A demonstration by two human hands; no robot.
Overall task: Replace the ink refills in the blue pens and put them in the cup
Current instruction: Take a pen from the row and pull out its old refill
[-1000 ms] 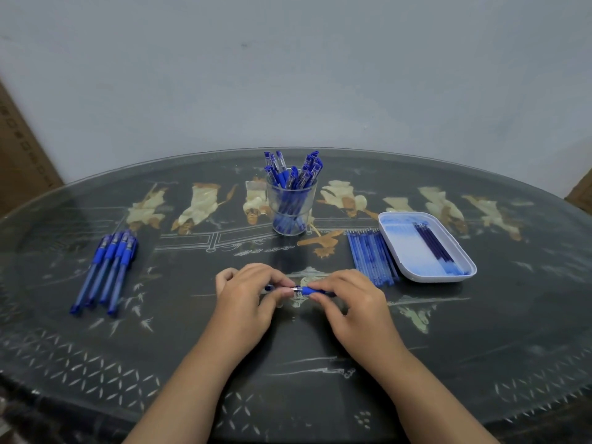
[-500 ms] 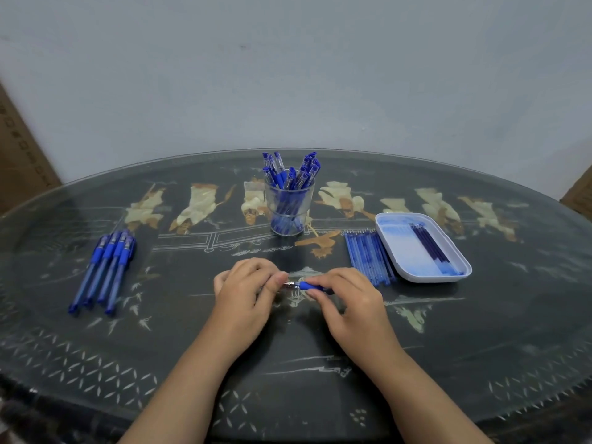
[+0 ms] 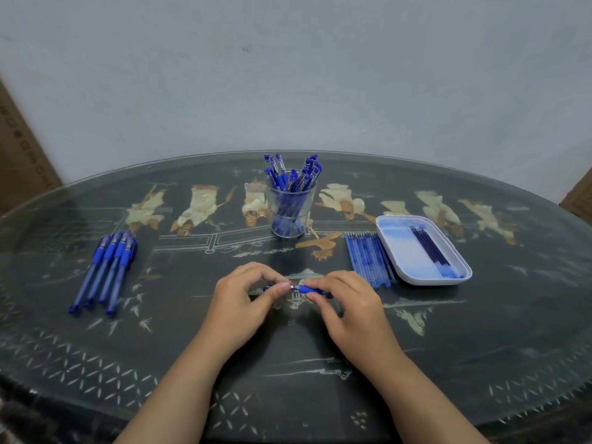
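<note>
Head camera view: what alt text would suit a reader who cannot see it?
The left hand and right hand hold one blue pen between them at a dark painted table. Behind stands a clear cup of blue pens; loose pens lie at left, refills beside a white tray at right.

One blue pen (image 3: 309, 289) is held level, left to right, over the near middle of the table (image 3: 480, 347); its blue grip section and a silver part show between the left hand (image 3: 243, 296) and right hand (image 3: 349, 302) that pinch it. A clear glass cup (image 3: 272, 203) stands upright at far centre, filled with capped pens (image 3: 304, 174) leaning outward, and four loose pens (image 3: 105, 270) lie side by side at the left. A row of pale blue refills (image 3: 368, 261) lies at the right, just beside a white tray (image 3: 426, 282) holding a few darker refills (image 3: 429, 248).
</note>
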